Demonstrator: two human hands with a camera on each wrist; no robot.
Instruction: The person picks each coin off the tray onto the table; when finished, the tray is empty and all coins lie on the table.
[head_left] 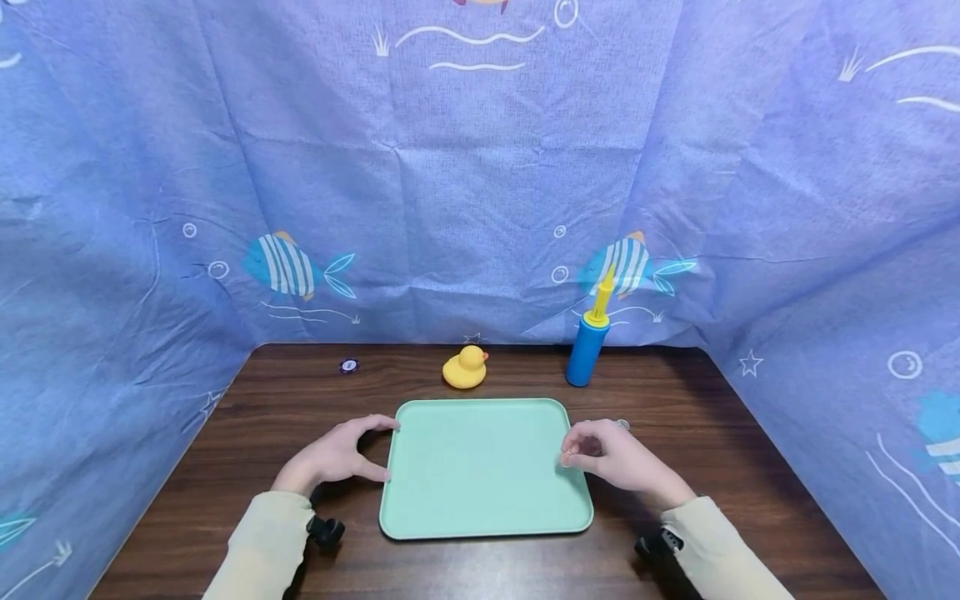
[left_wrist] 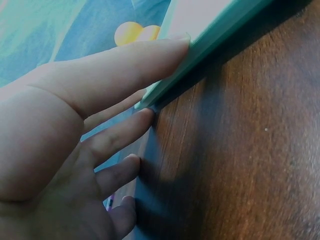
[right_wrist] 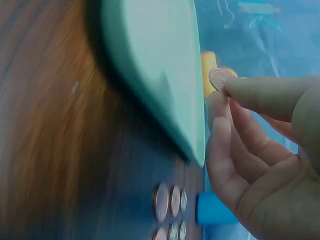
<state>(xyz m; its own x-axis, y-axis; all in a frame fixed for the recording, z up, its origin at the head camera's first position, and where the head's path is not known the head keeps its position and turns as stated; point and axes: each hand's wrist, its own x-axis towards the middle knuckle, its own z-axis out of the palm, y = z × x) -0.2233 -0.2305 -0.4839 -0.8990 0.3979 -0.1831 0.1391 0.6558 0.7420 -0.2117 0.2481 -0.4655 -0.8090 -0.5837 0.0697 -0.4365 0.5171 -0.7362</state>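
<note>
A coin (right_wrist: 220,80) is pinched between the thumb and fingers of my right hand (head_left: 611,454), above the right rim of the mint-green tray (head_left: 483,467). In the right wrist view the coin's face looks copper-coloured. My left hand (head_left: 341,450) touches the tray's left rim with thumb and fingertips, its fingers spread and nearly straight. Several more coins (right_wrist: 161,202) lie on the table beside the tray, mostly hidden behind the right hand in the head view. The bare inside of the tray shows a plain, flat surface.
Behind the tray on the dark wooden table (head_left: 480,571) sit a yellow rubber duck (head_left: 465,369) and a small dark poker chip (head_left: 348,365). A blue hand pump (head_left: 587,350) with a yellow nozzle stands at the back right. Blue fish-print cloth (head_left: 465,167) surrounds the table.
</note>
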